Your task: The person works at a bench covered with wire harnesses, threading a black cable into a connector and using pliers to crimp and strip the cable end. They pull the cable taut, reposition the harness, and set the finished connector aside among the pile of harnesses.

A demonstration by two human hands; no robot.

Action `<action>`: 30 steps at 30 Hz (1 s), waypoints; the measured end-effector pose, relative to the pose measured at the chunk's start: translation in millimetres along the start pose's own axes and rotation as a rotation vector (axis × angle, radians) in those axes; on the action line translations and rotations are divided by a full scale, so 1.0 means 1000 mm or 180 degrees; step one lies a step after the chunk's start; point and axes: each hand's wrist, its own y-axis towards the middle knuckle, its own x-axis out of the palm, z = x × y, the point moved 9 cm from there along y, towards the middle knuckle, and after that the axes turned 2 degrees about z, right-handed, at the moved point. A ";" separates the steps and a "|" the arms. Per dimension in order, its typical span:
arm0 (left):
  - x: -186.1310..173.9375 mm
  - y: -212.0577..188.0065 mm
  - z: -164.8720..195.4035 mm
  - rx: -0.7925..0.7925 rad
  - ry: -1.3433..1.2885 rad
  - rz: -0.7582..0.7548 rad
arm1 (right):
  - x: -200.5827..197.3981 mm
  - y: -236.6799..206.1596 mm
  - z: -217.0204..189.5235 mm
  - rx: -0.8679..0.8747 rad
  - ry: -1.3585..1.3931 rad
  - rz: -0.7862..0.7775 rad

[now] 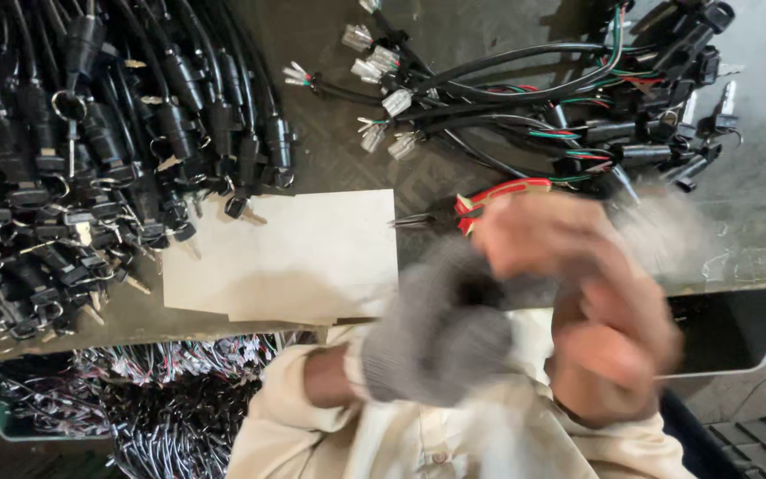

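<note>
The left hand (441, 341), wearing a grey knitted glove, is sitting near the person's chest at the near edge of the table. It is very blurry, so I cannot tell if it is gripping something or loose. The bare right hand (591, 302) is just to the right of it, touching or crossing it, and it is blurry too. Its fingers are looking curled, but I cannot tell what, if anything, is inside them.

Just past the hands, a pair of red-handled metal pliers (480, 202) is lying on the dark grey table (755, 204), its pointed tip facing left. The tip is sitting just beside a flat pale cardboard sheet (294, 253) lying in the middle of the table.

On the far left, a big heap of black cable plugs with small metal keys (90, 151) is filling the table. On the far right, a smaller bunch of black wires with white end clips (534, 106) is spreading out. Below the table on the near left, a green bin of thin tangled wires (135, 399) is sitting.
</note>
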 end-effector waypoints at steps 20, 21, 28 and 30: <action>-0.005 -0.026 -0.067 -0.1546 -0.2348 -0.0480 | -0.037 0.015 0.079 0.0300 0.1839 0.0741; -0.009 -0.025 -0.061 -0.1373 -0.2324 -0.0432 | -0.023 0.019 0.085 0.0531 0.1624 0.0559; -0.068 0.001 -0.019 -0.0833 -0.0079 0.0310 | 0.079 -0.060 0.130 0.1436 0.2090 -0.0891; -0.072 0.007 -0.006 -0.0306 0.0615 0.0553 | 0.073 -0.087 0.169 0.2278 0.1935 -0.0396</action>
